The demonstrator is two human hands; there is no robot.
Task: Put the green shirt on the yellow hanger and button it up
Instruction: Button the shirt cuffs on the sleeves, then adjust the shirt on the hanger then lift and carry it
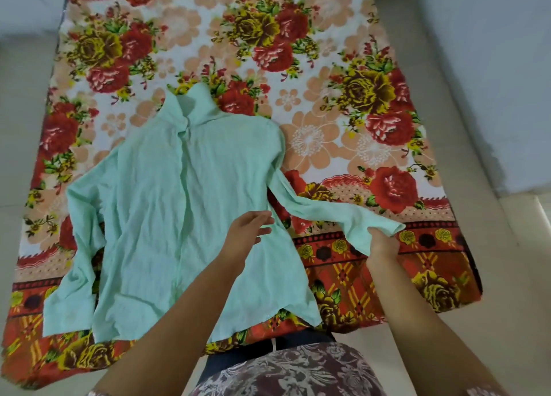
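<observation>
On the floral sheet [328,53], green shirt [167,205], sleeve end in right hand [383,243].

There is only one view, from the camera on my head. It faces forward and steeply down, close over the green shirt [179,202]. Its wide lens takes in most of the flowered sheet [313,145], with pale floor [21,133] left and right.

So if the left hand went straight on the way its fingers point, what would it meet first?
Likely the pale green cloth shirt's outstretched sleeve, just past a strip of floral bedsheet; height is unclear.
</observation>
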